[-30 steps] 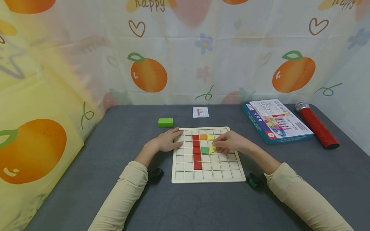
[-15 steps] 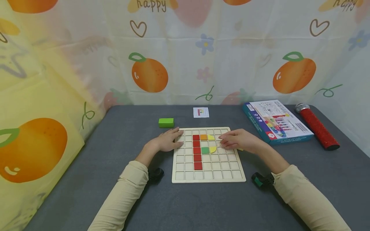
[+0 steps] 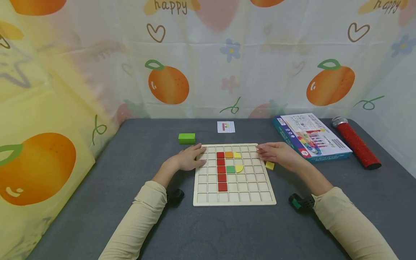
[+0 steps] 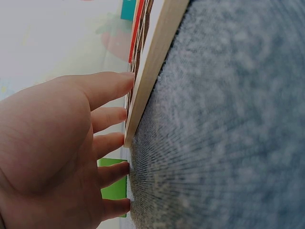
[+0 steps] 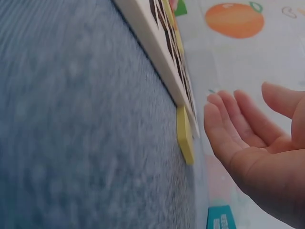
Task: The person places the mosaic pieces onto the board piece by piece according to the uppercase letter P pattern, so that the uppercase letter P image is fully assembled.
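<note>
A pale wooden grid board (image 3: 234,198) lies on the dark table. A column of several red squares (image 3: 221,169) fills part of it, with an orange square (image 3: 229,154) and a yellow piece (image 3: 237,155) along the top and a green square (image 3: 230,169) beside a rounded yellow piece (image 3: 239,168) lower down. My left hand (image 3: 188,158) rests its spread fingers on the board's left edge. Above the board's upper right edge hovers my right hand (image 3: 276,153), its fingers relaxed and nothing held. A loose yellow tile (image 3: 269,165) lies under it, against the board's side (image 5: 185,136).
A green block (image 3: 186,138) stands behind the left hand. Behind the board lies a small printed pattern card (image 3: 225,126). A game box (image 3: 312,137) and a red microphone (image 3: 357,142) occupy the right rear of the table, near the printed curtain (image 3: 201,54).
My right hand has let go of the rounded yellow piece and moved right, off the board's middle, uncovering the loose yellow tile. The left hand has stayed in place.
</note>
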`<action>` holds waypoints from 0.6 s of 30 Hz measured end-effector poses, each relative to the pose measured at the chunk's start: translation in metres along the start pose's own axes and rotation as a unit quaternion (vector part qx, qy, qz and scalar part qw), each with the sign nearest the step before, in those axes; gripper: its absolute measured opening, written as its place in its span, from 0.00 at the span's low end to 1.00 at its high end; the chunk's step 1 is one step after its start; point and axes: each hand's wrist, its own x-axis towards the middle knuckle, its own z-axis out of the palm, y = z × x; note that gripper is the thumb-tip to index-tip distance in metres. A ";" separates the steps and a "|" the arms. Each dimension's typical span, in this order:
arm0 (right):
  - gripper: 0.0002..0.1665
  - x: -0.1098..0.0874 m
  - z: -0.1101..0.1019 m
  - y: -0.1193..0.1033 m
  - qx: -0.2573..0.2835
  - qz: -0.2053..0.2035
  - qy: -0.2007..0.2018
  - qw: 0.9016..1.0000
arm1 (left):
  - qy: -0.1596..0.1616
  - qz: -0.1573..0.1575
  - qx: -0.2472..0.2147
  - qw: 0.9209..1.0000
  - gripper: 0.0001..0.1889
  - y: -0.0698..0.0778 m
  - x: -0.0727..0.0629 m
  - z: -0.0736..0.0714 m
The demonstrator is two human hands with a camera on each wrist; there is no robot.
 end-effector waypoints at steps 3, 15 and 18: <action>0.28 -0.002 -0.003 0.002 -0.001 -0.005 0.016 1.000 | -0.002 -0.003 0.001 1.000 0.32 -0.001 0.001 0.001; 0.29 -0.009 -0.016 0.010 -0.067 -0.014 0.012 0.998 | -0.001 -0.002 0.002 1.000 0.32 -0.001 0.001 0.002; 0.27 -0.013 -0.016 0.010 -0.127 -0.025 0.004 0.992 | -0.001 -0.002 0.002 1.000 0.32 -0.001 0.001 0.001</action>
